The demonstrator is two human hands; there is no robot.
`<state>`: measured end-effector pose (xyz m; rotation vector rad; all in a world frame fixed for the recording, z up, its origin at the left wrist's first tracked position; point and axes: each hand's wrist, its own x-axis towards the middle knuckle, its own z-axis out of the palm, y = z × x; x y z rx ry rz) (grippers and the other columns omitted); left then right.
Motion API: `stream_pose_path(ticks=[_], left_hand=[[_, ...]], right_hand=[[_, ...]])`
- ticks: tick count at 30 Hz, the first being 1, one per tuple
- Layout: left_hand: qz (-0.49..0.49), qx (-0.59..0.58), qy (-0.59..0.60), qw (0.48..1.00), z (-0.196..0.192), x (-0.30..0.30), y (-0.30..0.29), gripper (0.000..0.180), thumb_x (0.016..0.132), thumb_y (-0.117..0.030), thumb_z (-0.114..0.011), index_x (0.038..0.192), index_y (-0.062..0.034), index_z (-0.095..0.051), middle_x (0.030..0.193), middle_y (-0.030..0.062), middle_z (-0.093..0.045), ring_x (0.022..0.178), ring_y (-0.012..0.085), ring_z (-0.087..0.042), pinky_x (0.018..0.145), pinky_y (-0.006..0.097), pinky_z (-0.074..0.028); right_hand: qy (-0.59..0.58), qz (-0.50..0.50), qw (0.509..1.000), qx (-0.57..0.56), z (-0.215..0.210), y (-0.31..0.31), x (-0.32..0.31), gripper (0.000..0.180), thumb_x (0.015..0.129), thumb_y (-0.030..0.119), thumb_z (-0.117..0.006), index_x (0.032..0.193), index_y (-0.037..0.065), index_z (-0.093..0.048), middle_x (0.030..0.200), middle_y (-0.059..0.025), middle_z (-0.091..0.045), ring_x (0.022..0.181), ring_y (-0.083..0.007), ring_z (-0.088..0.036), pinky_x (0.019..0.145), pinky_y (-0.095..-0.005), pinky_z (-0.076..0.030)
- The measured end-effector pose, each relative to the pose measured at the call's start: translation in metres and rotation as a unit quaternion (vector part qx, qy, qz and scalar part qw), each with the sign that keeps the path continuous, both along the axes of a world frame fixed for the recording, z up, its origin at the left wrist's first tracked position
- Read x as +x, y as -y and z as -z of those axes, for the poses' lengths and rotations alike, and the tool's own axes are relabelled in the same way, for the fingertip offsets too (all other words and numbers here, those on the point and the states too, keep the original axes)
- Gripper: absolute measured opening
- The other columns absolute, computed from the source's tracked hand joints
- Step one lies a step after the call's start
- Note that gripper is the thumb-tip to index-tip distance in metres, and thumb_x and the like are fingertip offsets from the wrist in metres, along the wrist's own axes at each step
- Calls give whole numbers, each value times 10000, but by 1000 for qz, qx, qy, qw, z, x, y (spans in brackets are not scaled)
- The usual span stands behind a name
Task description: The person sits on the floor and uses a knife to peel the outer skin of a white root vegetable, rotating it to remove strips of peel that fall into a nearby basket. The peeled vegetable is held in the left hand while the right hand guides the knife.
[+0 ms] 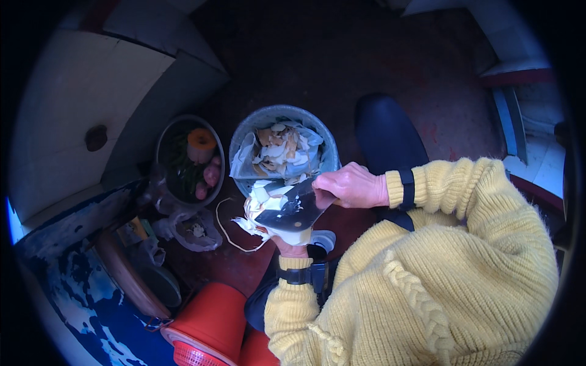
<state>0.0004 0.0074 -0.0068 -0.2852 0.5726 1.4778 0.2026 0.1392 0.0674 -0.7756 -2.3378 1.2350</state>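
My right hand (354,186) grips a cleaver (294,207) with a broad dark blade, white bits stuck to it. The blade lies across a pale, layered vegetable (261,200) and hides much of it; I cannot tell its kind. From below, my left hand (292,249) holds this vegetable, its fingers mostly hidden. A long thin strip (227,236) curls away on the left side. Just beyond both hands stands a grey-blue bucket (332,149) with a plastic liner, holding white and brown peelings (287,149).
Left of the bucket, a round basin (160,152) holds an orange pumpkin piece (201,144), pinkish tubers (211,175) and greens (178,152). Nearer lies a clear plastic bag (204,235). A red bucket (213,317) stands at lower left, and a dark rounded seat-like shape (387,131) at right.
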Motion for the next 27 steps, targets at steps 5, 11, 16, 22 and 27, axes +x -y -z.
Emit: stream_pose_path(ticks=[5,11,16,22,27], left_hand=[[-43,-55,17,997,3,-6,3,821,820,-638,-690,1454,-165,-471,1476,128,-496,1393,381,-405,1100,609,-338],[214,27,-188,958,-42,15,3,667,853,-560,-652,1339,-131,-499,1301,118,-550,1191,326,-495,947,505,-409],[212,41,-440,872,-66,23,-19,545,880,-496,-621,1243,-102,-523,1155,109,-595,1023,280,-570,819,418,-469],[65,-71,-160,982,-49,15,-26,619,975,-616,-402,1265,-77,-495,1063,153,-640,746,261,-662,543,334,-551],[196,18,-591,782,-27,10,-11,724,942,-681,-447,1312,-60,-494,1055,192,-644,696,343,-665,509,416,-569]], right_hand=[[-5,-1,1000,-7,-4,0,-2,212,849,114,-710,961,84,-532,816,-86,-664,701,-328,-682,576,-411,-534],[-102,-53,988,104,-2,-5,-1,194,815,83,-704,958,102,-574,778,-55,-622,656,-284,-663,540,-369,-526],[-84,-80,985,125,8,-8,4,210,823,99,-694,987,101,-563,819,-64,-640,692,-294,-675,560,-380,-535],[-26,-58,998,-18,22,-19,16,242,833,60,-663,1024,74,-516,823,-108,-672,748,-350,-684,605,-413,-539],[11,-49,990,-128,13,-19,14,204,843,52,-662,994,68,-526,809,-113,-691,724,-349,-688,611,-412,-537]])
